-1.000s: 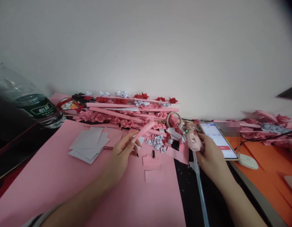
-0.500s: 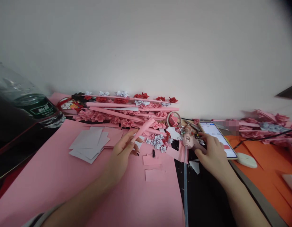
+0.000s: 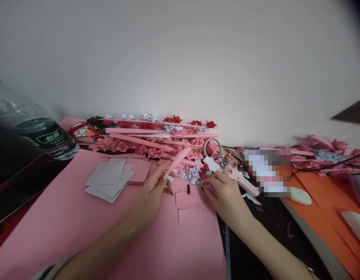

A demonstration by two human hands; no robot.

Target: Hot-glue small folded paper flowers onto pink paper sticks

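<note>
Though small, bottle label (image 3: 48, 135) seemingly "怡寶"

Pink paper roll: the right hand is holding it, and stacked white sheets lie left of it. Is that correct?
Wrong hand: the head view shows the left hand holding the pink paper roll. The stacked white sheets do lie left of it.

Two white characters, 怡寶, can be read on the green label (image 3: 42, 133) of the clear bottle (image 3: 13, 103), well to the left of the fingers of the left hand (image 3: 151, 190). They are framed by a thin pale outline. Beneath them a smaller line is printed, too small to be made out. To the right of the right hand's (image 3: 226, 196) fingers, any writing on the rectangular panel (image 3: 267, 174) is hidden by pixelation.
</note>
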